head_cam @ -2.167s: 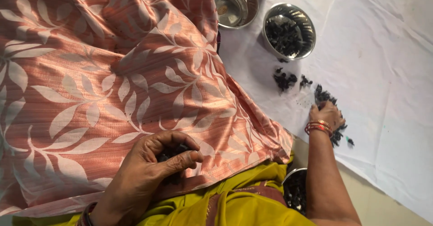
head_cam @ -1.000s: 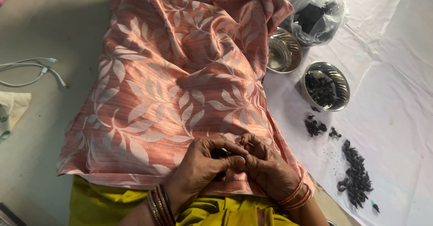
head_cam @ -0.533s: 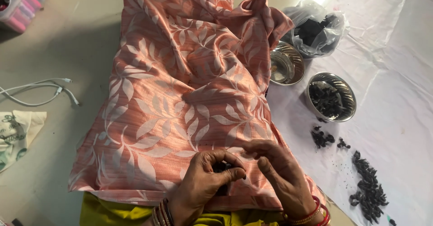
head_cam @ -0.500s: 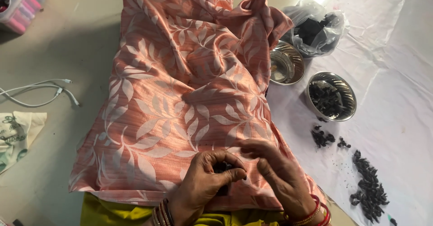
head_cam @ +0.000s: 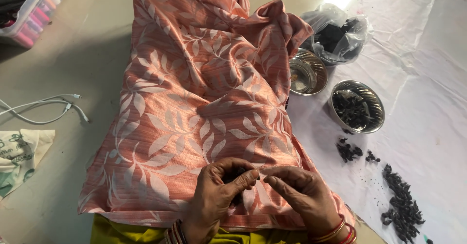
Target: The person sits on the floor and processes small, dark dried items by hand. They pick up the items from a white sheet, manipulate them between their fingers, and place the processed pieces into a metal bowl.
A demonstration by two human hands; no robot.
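Pods (head_cam: 232,177) sit cupped in left hand (head_cam: 219,195), right hand (head_cam: 299,193) beside.

Obstacles, right side: two round steel bowls (head_cam: 357,108), clear plastic bag (head_cam: 335,32), scattered dark pods (head_cam: 401,210) on white sheet (head_cam: 428,103). Open passage: bare grey floor (head_cam: 92,54) left, crossed by a white cable (head_cam: 44,110).

Left hand (head_cam: 219,190): bare, no rings showed; nails were short.
Left wrist: wore a stack of thin dark and reddish bangles (head_cam: 174,233) just behind the hand.
Right hand (head_cam: 304,193): bare, likewise ringless.
Right wrist: carried red and gold bangles (head_cam: 337,231) close behind the hand.
Lap: draped in peach cloth (head_cam: 204,103) with pale leaf print.
Garment: mustard-yellow fabric (head_cam: 121,230) showed beneath both wrists.
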